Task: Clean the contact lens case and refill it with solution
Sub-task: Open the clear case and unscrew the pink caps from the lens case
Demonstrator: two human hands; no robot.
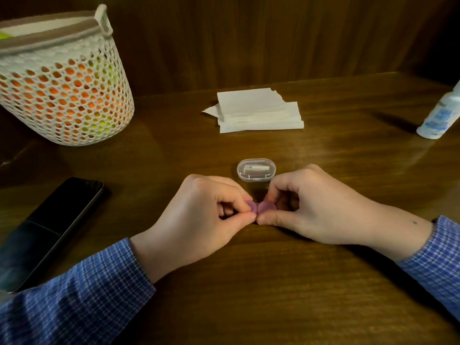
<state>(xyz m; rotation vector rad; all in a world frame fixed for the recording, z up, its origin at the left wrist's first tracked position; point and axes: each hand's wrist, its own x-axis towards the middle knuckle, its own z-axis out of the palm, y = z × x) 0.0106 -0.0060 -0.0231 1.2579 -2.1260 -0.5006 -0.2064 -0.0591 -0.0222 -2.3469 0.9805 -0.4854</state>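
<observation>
A small purple contact lens case (261,208) with two round caps sits low over the wooden table (249,282), at the middle. My left hand (199,217) pinches its left cap between thumb and fingers. My right hand (313,207) pinches its right cap the same way. Most of the case is hidden by my fingers. A white solution bottle (439,115) with a blue label stands at the far right edge. A stack of white tissues (258,110) lies behind the case.
A small clear plastic box (256,169) with a white tool inside stands just behind my hands. A dark phone (49,230) lies at the left. A white perforated basket (62,80) holding orange and yellow contents stands at the back left. A wood wall closes the back.
</observation>
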